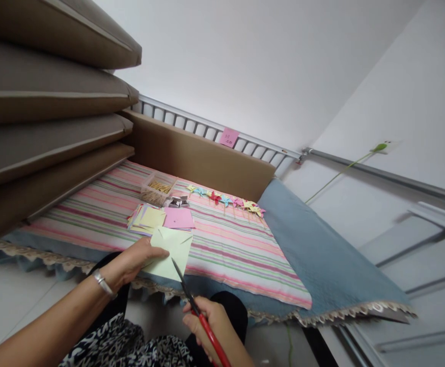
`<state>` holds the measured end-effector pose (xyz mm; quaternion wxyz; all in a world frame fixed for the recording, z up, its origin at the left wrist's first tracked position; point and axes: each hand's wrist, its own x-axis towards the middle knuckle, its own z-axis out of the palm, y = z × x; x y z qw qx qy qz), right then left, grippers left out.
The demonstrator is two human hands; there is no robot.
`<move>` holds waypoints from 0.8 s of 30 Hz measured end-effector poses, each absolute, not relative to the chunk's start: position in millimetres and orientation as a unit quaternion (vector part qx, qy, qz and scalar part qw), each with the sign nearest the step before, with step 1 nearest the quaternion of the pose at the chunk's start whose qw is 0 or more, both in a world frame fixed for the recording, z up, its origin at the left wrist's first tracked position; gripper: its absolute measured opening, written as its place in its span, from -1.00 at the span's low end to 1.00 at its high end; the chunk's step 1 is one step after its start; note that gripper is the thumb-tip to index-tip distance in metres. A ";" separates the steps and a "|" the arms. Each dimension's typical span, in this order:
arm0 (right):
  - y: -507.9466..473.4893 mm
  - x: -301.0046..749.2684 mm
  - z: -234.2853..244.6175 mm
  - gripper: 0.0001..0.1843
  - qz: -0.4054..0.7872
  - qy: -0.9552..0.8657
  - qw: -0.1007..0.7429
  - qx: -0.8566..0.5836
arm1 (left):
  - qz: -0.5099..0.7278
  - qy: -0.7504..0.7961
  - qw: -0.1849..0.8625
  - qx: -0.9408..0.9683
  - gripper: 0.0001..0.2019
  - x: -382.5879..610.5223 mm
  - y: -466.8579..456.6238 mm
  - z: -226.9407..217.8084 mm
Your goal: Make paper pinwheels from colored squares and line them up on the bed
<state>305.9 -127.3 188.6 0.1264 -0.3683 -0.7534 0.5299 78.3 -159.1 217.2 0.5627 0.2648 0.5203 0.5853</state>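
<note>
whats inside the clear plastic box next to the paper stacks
The clear box holds many thin, tan sticks. They cover much of its floor, so whatever may lie beneath them cannot be seen.

The pale green paper (174,243) is 1 square sheet in the lower middle of the frame, slightly left of center, tilted a little clockwise. It looks mostly flat, with 2 short slits running inward from near its upper corners. The scissors (194,307), with red handles and dark, slender blades, slant from the bottom center up and left. Their tip overlaps the paper's lower right part, pointing toward its middle.
</note>
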 end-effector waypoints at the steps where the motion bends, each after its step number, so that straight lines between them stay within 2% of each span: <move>1: -127.2 306.1 187.8 -0.81 0.533 -0.751 0.122 -0.370 | 0.585 0.521 0.563 0.265 -0.68 78.9 -159.0 218.0; 13: -123.9 307.8 173.8 -0.82 0.504 -0.758 0.123 -0.394 | 0.590 0.515 0.561 0.266 -0.65 80.0 -156.9 213.4; 21: -120.5 313.4 195.7 -0.67 0.439 -0.830 0.068 -0.338 | 0.593 0.538 0.544 0.252 -0.72 62.7 -150.7 193.9; 24: -101.8 318.1 189.6 -0.73 0.422 -0.836 0.064 -0.343 | 0.625 0.545 0.517 0.210 -0.72 38.3 -144.3 188.1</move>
